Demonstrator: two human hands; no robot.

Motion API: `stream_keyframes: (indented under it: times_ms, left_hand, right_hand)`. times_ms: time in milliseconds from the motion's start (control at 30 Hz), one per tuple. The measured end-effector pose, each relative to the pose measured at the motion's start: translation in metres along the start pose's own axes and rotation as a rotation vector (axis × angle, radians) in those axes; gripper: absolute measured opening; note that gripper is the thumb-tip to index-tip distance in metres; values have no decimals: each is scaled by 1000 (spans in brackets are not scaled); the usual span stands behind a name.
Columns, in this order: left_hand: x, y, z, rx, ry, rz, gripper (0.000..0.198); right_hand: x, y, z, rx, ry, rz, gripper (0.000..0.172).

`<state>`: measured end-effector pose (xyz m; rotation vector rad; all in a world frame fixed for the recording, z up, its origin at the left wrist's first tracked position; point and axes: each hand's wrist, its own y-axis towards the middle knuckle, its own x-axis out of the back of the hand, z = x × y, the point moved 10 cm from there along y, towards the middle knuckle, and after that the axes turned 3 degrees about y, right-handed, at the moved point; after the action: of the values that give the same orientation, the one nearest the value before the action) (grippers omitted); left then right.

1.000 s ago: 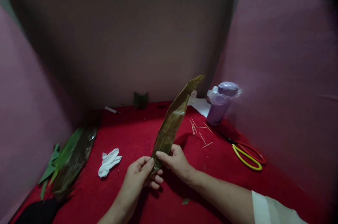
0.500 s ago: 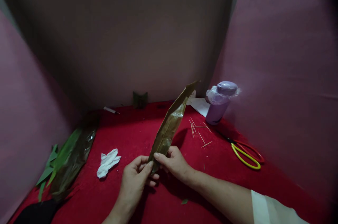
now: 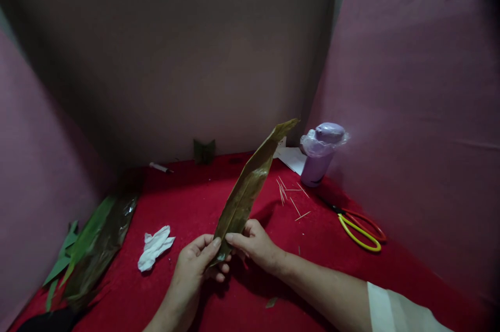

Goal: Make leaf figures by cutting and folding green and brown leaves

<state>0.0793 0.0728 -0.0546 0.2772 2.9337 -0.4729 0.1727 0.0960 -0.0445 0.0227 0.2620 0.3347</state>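
Observation:
A long brownish-green leaf point(image 3: 247, 186) slants up and to the right, its tip bent over at the top and its surface shiny. My left hand point(image 3: 201, 261) pinches its lower end, thumb on the front face and fingers behind. Just to the right, my right hand point(image 3: 255, 246) grips the same lower part, its thumb pressed on the front and its other fingers mostly hidden behind the leaf. Both hands are held above the red cloth point(image 3: 175, 194).
On the left lie green leaves point(image 3: 88, 235), dark wet leaves point(image 3: 103, 248) and a crumpled white tissue point(image 3: 155, 248). A syringe point(image 3: 160, 168) and a folded green leaf piece point(image 3: 204, 150) are at the back. Rightward are toothpicks point(image 3: 295, 204), a purple cup point(image 3: 317, 165), papers point(image 3: 292, 159) and scissors point(image 3: 359, 230).
The leaf's lower end and my left hand have shifted slightly left and down, and the leaf's face shows wider. The whole view has shifted a little. Both hands keep their hold.

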Motion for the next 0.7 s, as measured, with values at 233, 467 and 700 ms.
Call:
stream_keyframes:
  times_ms: [233,467,700]
  left_hand:
    - [-2,-2,3,33,-46,5,27]
    - [-4,0,6,40,-86,53,25]
    - [-8,-2,3,54,-120,62,24]
  right_hand:
    - [1,0,0,13,20,4,31]
    - [0,-1,3,15,51,36,33]
    - [0,-2,7,28,92,48,38]
